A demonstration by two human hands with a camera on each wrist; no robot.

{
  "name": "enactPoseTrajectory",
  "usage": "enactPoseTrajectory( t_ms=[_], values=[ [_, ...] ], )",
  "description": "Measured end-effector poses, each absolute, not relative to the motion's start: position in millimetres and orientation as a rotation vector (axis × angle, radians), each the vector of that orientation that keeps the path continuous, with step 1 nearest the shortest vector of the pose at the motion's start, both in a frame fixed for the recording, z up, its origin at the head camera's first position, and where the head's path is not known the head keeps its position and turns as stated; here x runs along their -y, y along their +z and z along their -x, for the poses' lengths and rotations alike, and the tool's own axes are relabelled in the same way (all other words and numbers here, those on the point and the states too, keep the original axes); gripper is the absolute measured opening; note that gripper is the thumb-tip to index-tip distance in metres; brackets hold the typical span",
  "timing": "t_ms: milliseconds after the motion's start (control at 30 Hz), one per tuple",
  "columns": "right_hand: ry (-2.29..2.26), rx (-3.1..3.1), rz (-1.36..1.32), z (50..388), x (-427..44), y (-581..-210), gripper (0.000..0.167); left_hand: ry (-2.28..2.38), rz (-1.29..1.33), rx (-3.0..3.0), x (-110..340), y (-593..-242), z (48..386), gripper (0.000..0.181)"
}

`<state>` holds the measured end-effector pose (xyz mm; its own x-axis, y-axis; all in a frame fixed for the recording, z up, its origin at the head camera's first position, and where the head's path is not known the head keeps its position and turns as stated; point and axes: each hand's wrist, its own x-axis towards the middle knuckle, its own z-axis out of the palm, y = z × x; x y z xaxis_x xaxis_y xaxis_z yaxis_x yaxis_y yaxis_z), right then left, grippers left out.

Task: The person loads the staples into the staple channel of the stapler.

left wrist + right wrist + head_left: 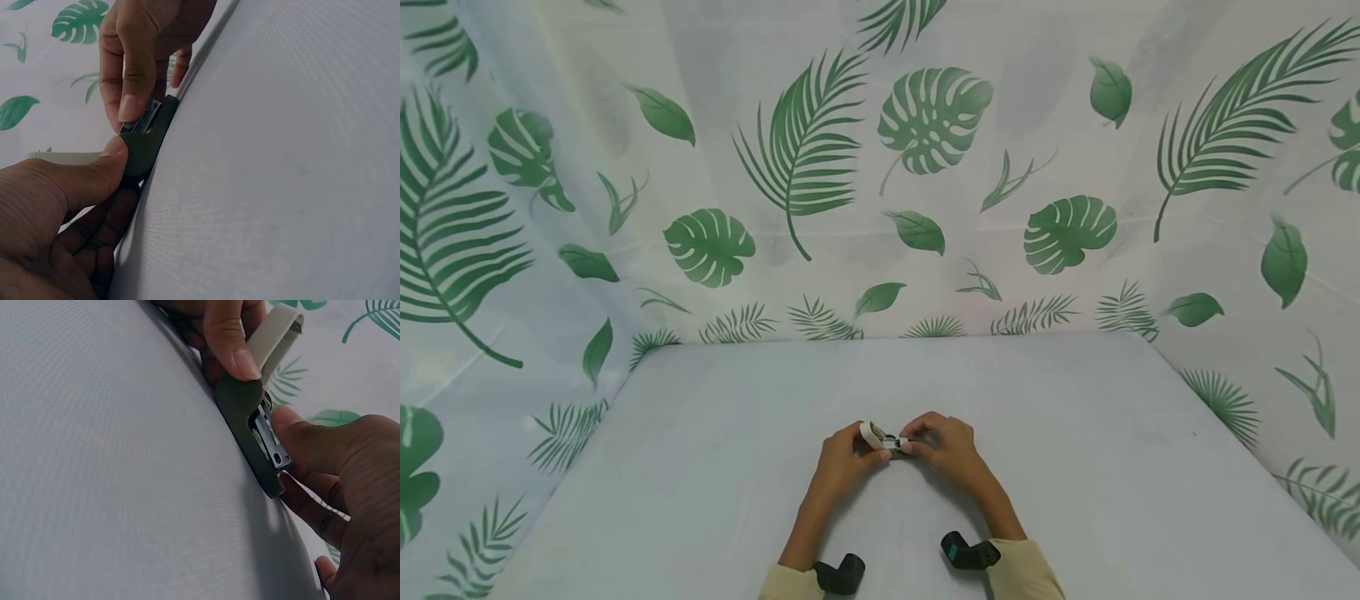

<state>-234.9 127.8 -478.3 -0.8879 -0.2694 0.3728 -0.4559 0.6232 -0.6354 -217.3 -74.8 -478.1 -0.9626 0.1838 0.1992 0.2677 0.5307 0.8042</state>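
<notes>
A small stapler, its cream top cover [273, 337] swung up from the dark green base [240, 419], is held low at the white table. My left hand [841, 464] grips it at the hinge end, thumb on the green side. Between cover and base lies the metal staple channel [272, 439]. My right hand [953, 452] pinches that channel near its front end, the thumb against it in the right wrist view. Whether staples lie inside, I cannot tell.
The white table [700, 500] reaches back to a hanging cloth [850, 275] printed with green leaves, which also stands at both sides. Black wrist-worn devices [842, 575] sit by both cream sleeves [1026, 571].
</notes>
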Motion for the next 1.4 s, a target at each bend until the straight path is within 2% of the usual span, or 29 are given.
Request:
enactPoseTrajectory(
  t_ms=[1400],
  values=[
    [1.182, 2.667, -0.582, 236.5, -127.1, -480.3, 0.014, -1.441, 0.37, 2.674, 74.7, -479.2, 217.3, 0.03]
  ],
)
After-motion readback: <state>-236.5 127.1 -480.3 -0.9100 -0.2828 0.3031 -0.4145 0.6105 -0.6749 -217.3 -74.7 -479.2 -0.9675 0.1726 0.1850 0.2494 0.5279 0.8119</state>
